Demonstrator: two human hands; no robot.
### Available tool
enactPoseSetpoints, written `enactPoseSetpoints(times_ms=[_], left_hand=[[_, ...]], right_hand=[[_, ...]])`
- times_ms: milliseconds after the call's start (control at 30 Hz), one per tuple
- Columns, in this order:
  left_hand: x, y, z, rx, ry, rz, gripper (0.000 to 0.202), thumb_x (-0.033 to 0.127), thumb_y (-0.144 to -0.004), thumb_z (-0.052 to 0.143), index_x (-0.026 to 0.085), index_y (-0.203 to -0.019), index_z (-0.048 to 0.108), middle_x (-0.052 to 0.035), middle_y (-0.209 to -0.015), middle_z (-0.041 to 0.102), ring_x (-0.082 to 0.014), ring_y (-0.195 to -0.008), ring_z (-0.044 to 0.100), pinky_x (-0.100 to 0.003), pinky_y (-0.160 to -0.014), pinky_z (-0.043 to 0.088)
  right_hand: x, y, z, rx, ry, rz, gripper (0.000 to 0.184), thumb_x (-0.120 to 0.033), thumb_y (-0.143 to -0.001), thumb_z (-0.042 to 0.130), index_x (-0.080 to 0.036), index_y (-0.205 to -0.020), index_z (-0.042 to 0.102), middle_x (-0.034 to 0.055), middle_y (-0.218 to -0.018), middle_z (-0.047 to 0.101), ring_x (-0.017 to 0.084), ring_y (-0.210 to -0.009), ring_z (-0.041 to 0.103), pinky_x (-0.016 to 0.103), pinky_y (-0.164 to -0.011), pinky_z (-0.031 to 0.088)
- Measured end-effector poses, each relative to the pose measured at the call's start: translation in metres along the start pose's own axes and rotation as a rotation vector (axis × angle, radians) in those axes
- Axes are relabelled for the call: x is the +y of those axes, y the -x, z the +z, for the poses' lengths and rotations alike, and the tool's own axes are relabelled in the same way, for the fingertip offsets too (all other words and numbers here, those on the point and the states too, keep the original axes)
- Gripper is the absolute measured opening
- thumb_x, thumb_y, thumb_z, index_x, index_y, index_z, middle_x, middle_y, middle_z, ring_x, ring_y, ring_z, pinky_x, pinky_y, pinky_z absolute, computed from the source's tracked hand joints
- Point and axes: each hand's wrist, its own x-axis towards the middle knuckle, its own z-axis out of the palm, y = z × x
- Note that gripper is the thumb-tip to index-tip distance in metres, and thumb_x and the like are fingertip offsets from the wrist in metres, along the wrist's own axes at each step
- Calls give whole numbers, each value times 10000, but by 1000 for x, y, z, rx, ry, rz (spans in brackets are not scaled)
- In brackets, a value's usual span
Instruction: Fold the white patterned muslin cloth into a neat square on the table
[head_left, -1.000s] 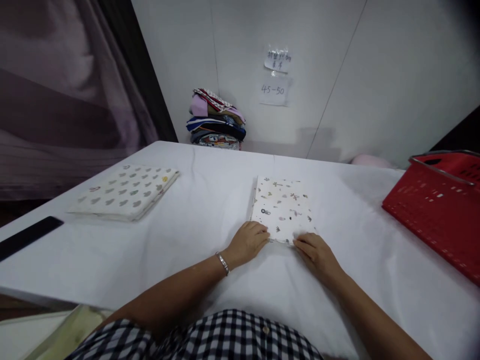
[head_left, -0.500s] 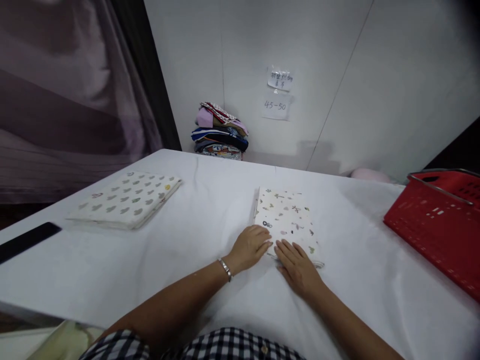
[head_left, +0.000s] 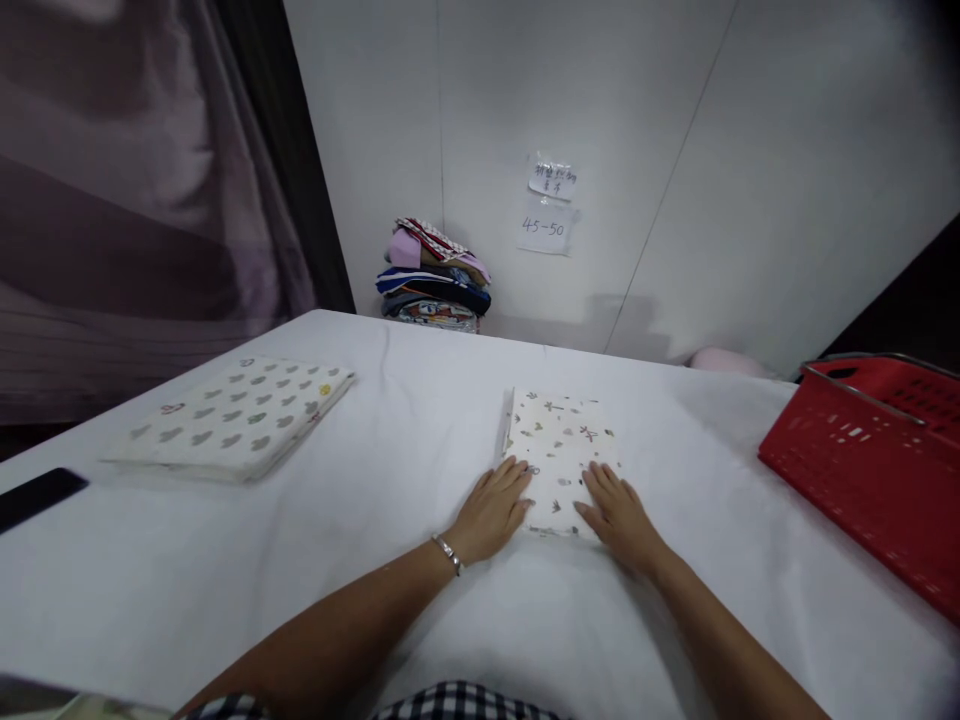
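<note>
A small folded white cloth (head_left: 559,440) with little printed figures lies on the white table (head_left: 390,560) in front of me. My left hand (head_left: 491,510), with a silver bracelet at the wrist, rests flat on the cloth's near left corner, fingers stretched out. My right hand (head_left: 619,515) lies flat on its near right part, fingers also spread. Neither hand grips anything.
A larger folded white cloth with grey heart prints (head_left: 236,420) lies at the left. A dark phone (head_left: 34,497) sits at the far left edge. A red basket (head_left: 877,460) stands at the right. A stack of folded clothes (head_left: 435,275) is against the back wall.
My right hand has slid from the cloth's near middle to its right side. Both hands now lie flatter on the cloth. The camera view has tilted slightly.
</note>
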Motion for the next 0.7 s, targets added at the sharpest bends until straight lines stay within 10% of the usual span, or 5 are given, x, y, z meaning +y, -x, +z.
enactPoseSetpoints(times_ms=[267,400,700], left_hand=[[-3,-7,-5,30,103,-32,410,298,-906,436,206,-1306,436,-87,-1431,373,-225,-1355,270,-431,-1056,347],[-9,-20,-8,160,169,-256,412,260,-847,508,164,-1246,469,-139,-1341,450,-254,-1210,458,-416,-951,444],[19,-10,-1,92,336,-387,490,264,-766,608,165,-1210,426,-122,-1101,553,-228,-941,569,-348,-782,489]], right_hand=[[35,6,14,130,-277,207,481,-494,-875,444,-241,-1276,523,128,-1365,464,290,-1245,443,472,-893,487],[53,2,16,231,-349,395,553,-484,-812,549,-210,-1291,505,144,-1086,657,251,-816,679,384,-620,570],[103,-29,11,162,-329,187,612,-263,-741,601,-232,-1333,448,39,-886,673,141,-564,619,277,-507,518]])
